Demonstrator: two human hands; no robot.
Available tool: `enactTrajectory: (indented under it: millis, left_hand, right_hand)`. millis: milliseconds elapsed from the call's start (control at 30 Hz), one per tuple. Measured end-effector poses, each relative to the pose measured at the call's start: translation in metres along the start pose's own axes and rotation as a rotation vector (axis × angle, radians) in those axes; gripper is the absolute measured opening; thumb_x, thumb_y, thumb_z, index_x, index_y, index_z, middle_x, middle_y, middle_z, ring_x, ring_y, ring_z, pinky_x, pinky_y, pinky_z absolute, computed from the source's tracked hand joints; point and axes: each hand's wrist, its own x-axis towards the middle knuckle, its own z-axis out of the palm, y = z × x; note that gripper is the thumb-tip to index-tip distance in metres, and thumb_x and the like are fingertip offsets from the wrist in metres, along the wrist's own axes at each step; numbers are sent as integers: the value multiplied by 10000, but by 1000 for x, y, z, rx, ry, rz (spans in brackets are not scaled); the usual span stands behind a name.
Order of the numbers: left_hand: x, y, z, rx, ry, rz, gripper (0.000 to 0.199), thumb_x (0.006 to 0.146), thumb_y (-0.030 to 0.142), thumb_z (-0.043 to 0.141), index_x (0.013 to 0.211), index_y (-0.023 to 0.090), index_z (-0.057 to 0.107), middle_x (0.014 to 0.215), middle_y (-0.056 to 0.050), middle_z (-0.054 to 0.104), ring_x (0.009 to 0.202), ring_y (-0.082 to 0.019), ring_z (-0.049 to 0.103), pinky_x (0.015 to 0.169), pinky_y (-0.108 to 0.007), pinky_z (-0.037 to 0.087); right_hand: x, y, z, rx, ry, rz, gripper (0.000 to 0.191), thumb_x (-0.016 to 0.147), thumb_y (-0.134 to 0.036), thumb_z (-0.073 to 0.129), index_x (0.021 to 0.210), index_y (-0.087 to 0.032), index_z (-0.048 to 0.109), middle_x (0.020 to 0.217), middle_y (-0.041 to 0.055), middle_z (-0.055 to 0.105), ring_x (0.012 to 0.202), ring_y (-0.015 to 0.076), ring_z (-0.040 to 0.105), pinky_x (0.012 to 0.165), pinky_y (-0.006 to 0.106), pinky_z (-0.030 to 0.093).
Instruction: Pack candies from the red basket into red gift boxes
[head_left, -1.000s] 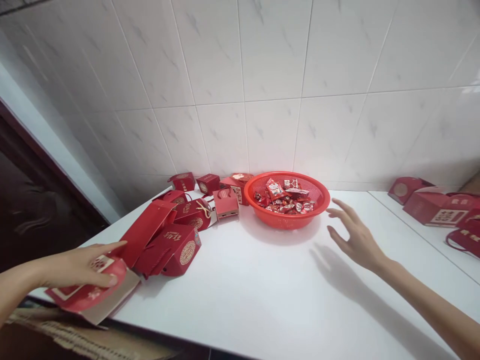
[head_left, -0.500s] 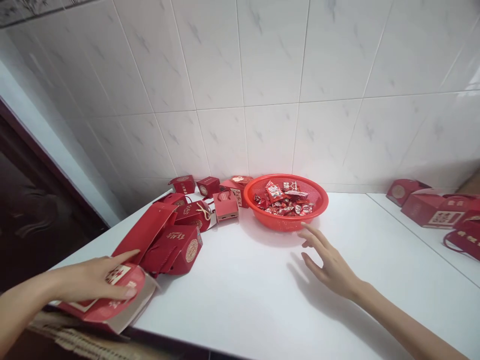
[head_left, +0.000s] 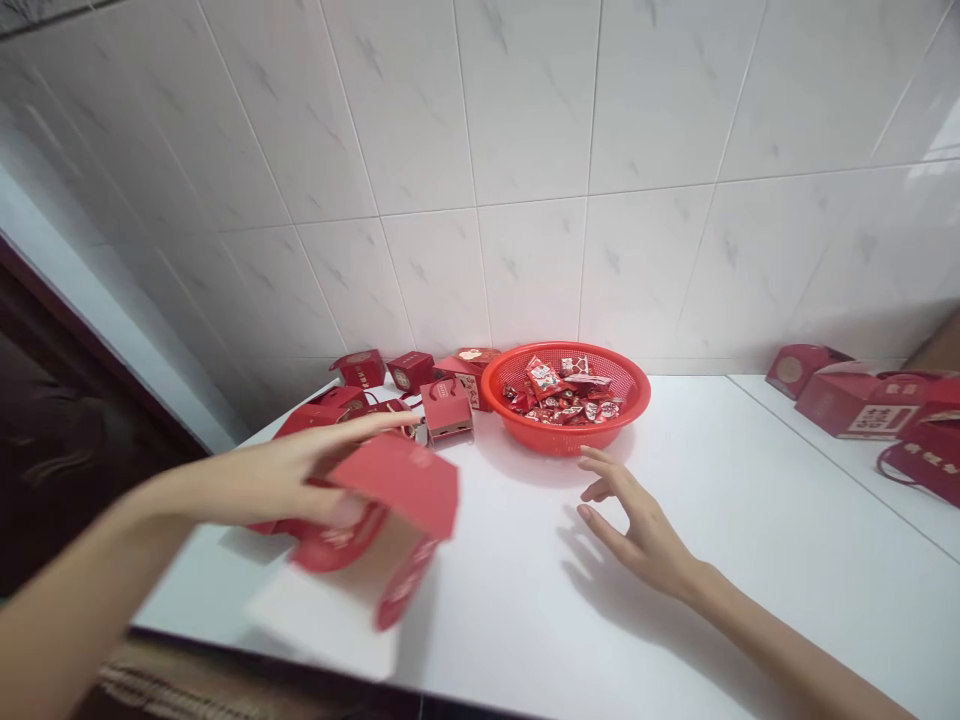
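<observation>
My left hand grips a red paper gift box above the front left of the white table. The box has its flaps open, its pale inside shows, and it is smeared by motion. My right hand hovers over the table with its fingers apart and holds nothing. Just beyond it stands a red plastic colander with several wrapped candies in it.
Several red gift boxes cluster at the back left, partly hidden by my left hand. More red boxes lie at the right end. A tiled wall closes off the back; the table's front edge runs below.
My left hand has lifted the gift box from the left front edge and carried it right, over the table. My right hand has barely moved. The view has shifted slightly.
</observation>
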Motion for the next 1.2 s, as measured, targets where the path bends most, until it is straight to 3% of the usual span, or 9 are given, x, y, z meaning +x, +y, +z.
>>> enactTrajectory:
  millis: [67, 133, 233, 433, 533, 633, 733, 1000, 1200]
  left_hand:
    - [29, 31, 23, -197, -264, 152, 833, 745, 652, 650, 1488, 328, 460, 1519, -6, 501, 1312, -301, 547, 975, -335, 531]
    - [54, 46, 51, -260, -347, 192, 830, 781, 664, 635, 1511, 335, 417, 1586, -28, 402, 1393, -312, 462, 1018, -370, 511]
    - [80, 51, 90, -344, -426, 195, 838, 818, 652, 634, 1540, 333, 352, 1630, -49, 311, 1460, -296, 366, 1108, -409, 437]
    - [97, 53, 131, -466, -425, 209, 888, 859, 652, 597, 1583, 302, 222, 1641, -87, 277, 1492, -296, 299, 1154, -440, 386]
    - [96, 53, 137, -445, -272, 215, 867, 876, 651, 566, 1576, 265, 229, 1658, -98, 226, 1509, -298, 253, 1179, -431, 350]
    - [94, 52, 137, -416, -105, 217, 865, 844, 624, 616, 1532, 211, 294, 1594, -147, 360, 1479, -309, 326, 1173, -455, 355]
    - [91, 53, 133, -380, -6, 228, 833, 794, 581, 684, 1459, 186, 375, 1461, -170, 511, 1372, -323, 470, 1121, -474, 413]
    - [78, 64, 131, -288, 16, 277, 752, 791, 403, 690, 1461, 267, 376, 1442, -125, 524, 1323, -332, 511, 995, -452, 516]
    - [74, 64, 120, -268, -25, 345, 641, 836, 210, 501, 1464, 290, 399, 1501, -86, 485, 1344, -299, 496, 1007, -418, 506]
  right_hand:
    - [2, -8, 1, 104, -6, 62, 397, 997, -315, 492, 1378, -260, 396, 1198, 134, 651, 975, 234, 695, 835, 409, 586]
    - [4, -16, 1, 221, -18, 133, 437, 997, -361, 490, 1405, -251, 377, 1077, 98, 685, 869, 213, 698, 819, 407, 586]
    - [4, -20, 0, 334, -9, 173, 494, 990, -426, 490, 1429, -242, 359, 1022, 76, 683, 905, 225, 682, 844, 419, 574]
    - [-1, -12, 6, 227, 134, 152, 452, 975, -403, 535, 1385, -275, 395, 1366, 147, 537, 913, 207, 639, 817, 420, 579]
    - [-2, -10, 8, 160, 150, 92, 434, 985, -366, 525, 1392, -282, 402, 1433, 166, 481, 1008, 232, 635, 833, 432, 575]
    - [-2, -13, 7, 99, 158, 29, 451, 992, -330, 516, 1425, -292, 398, 1492, 165, 425, 1273, 301, 528, 918, 471, 550]
    - [-1, -17, 6, 40, 125, -1, 494, 995, -301, 513, 1470, -318, 378, 1537, 144, 367, 1340, 301, 478, 994, 491, 518]
    - [11, -22, 4, -50, 2, 0, 359, 1013, -401, 466, 1332, -342, 620, 1587, 106, 318, 1221, 302, 575, 976, 512, 533]
    - [16, -28, 1, 64, -14, 136, 357, 1022, -460, 411, 1285, -290, 585, 1535, 115, 418, 1311, 289, 523, 999, 463, 522]
